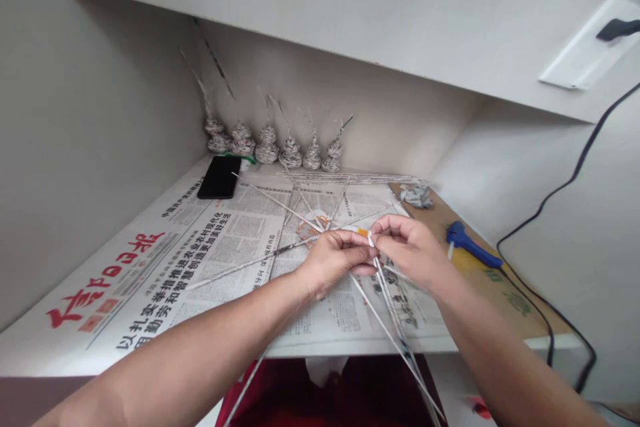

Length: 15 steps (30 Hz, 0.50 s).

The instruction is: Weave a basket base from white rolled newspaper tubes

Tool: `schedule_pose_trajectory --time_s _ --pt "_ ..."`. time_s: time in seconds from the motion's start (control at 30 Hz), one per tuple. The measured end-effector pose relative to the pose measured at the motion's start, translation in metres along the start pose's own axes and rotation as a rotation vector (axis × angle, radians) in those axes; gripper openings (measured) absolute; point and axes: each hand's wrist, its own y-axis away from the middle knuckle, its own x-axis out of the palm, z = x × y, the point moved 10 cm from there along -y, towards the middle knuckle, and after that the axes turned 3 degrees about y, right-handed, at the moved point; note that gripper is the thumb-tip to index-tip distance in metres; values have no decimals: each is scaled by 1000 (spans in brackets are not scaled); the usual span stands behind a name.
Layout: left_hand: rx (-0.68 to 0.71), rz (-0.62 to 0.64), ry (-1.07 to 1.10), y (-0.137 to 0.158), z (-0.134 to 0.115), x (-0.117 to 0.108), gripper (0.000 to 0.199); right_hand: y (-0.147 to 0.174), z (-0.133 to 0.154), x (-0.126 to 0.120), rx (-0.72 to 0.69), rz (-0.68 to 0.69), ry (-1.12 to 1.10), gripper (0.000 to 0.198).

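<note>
Both hands meet over newspaper (pixel 240 230) spread on a desk (pixel 345 347), the left hand (pixel 337 257) and right hand (pixel 410 245) each pinching paper sticks (pixel 389 301) at their crossing point. From the fingertips, the nearest sticks run lengthwise toward the desk's front edge, slanting rightward, closer to the right forearm; others fan out beyond and left. A glue gun (pixel 473 247) lies to the right.
</note>
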Motion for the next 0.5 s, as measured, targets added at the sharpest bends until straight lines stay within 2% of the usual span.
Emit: schedule_pose_trajectory --time_s 0.13,0.27,0.33,0.43,0.5 --pt "5 -5 1 0 0 -2 36 0 1 0 -13 3 -26 10" --pt "10 -16 25 -1 -2 -3 33 -17 -8 -15 -71 -9 -74 27" --pt "8 -32 33 -2 -3 -5 32 -36 -26 -40 -71 -100 -18 31" --pt "6 -56 45 -2 -5 -7 29 -70 -60 -88 -71 -273 192 25" --pt "10 -66 49 -2 -6 -8 28 -92 -88 -121 29 -375 353 23"
